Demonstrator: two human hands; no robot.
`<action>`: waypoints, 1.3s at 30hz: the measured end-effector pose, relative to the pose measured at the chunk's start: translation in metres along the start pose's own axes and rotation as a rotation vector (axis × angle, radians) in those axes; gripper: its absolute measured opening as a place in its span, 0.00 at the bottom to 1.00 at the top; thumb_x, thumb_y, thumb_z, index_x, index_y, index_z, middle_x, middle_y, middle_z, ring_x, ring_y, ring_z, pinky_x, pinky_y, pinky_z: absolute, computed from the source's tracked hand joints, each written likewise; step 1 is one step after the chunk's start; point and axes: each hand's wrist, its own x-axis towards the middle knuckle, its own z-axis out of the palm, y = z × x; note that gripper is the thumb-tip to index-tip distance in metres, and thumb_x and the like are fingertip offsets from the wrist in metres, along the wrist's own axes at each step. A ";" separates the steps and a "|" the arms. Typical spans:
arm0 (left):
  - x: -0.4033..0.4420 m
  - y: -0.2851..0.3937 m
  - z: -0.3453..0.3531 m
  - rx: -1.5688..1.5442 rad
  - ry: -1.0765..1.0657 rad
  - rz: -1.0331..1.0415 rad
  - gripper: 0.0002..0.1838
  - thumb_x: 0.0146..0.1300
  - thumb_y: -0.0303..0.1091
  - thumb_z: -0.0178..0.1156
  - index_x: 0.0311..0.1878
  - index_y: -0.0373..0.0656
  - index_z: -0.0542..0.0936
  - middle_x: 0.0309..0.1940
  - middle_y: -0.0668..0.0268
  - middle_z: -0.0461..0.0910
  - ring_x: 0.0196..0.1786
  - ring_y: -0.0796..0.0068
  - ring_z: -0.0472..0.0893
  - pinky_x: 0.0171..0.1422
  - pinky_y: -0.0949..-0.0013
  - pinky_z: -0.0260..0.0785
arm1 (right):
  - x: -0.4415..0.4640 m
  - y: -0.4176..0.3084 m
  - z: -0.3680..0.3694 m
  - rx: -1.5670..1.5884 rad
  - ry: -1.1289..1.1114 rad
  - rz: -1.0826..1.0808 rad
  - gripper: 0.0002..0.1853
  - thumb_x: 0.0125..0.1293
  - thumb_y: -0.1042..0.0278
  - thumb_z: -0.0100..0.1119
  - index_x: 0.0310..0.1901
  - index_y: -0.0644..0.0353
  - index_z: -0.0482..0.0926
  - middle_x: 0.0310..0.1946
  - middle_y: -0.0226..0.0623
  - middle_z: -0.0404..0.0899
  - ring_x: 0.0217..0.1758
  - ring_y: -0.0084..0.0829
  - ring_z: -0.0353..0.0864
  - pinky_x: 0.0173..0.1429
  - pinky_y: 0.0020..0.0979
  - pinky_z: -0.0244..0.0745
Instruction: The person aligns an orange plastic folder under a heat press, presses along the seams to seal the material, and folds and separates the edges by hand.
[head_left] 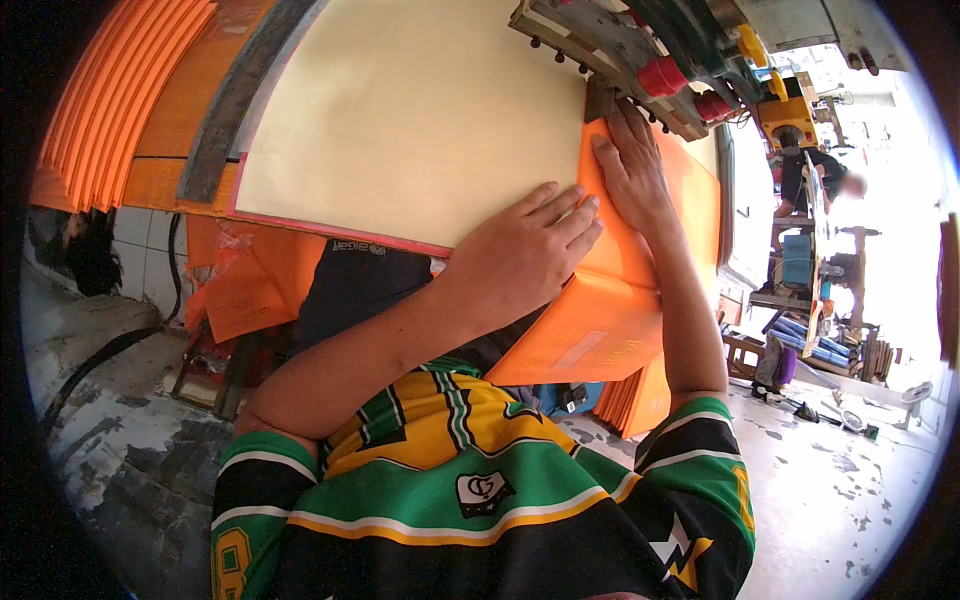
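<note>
Your worktop (400,120) has a cream surface, with a machine (650,70) over its far right; the floor (820,490) is pale and worn. The orange folder (622,255) lies at the worktop's right, its printed near flap hanging. Your right hand (632,165) rests flat on it, grip wide; your left hand (530,250) touches its edge, thumb hidden, grip indeterminable.

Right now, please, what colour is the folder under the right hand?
The folder is orange; best view: head.

Harsh white glare at right, dark curved edges
</note>
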 end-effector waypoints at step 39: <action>0.000 -0.001 -0.002 -0.024 -0.034 0.002 0.36 0.61 0.36 0.74 0.73 0.38 0.79 0.76 0.52 0.77 0.82 0.53 0.72 0.92 0.51 0.58 | 0.005 -0.024 -0.003 0.029 0.055 0.048 0.28 0.80 0.54 0.52 0.71 0.68 0.75 0.73 0.64 0.72 0.77 0.67 0.69 0.82 0.58 0.65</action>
